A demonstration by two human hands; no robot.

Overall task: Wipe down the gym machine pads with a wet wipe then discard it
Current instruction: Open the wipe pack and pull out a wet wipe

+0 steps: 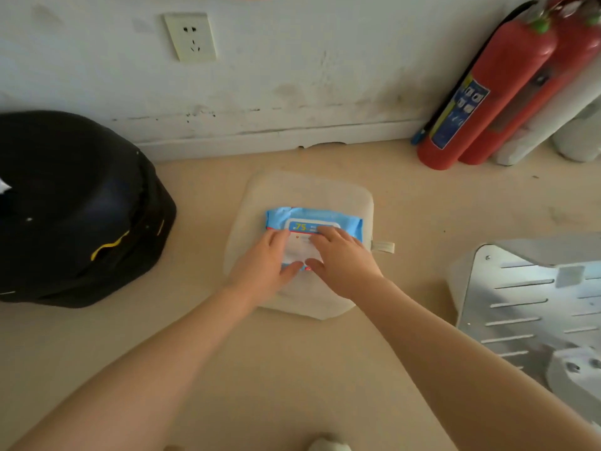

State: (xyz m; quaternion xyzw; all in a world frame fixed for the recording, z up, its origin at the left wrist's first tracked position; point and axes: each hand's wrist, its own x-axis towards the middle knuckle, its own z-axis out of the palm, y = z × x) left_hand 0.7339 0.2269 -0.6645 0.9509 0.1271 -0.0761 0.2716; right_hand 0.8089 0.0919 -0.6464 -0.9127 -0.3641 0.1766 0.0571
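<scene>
Right now I have both hands down on the blue wet wipe pack [312,222], which lies on a pale cushion [302,193] on the floor [292,369]. My left hand [265,266] has its grip loosely open, fingers spread flat across the pack's white lid, thumb at the near edge. My right hand [344,263] does likewise, fingertips on the label; neither grip has closed on anything. A black bag [74,206] sits to the left, and red fire extinguishers [494,92] lean against the wall [292,60].

Utility corner: fire extinguishers [494,89], wall socket [190,37]
</scene>
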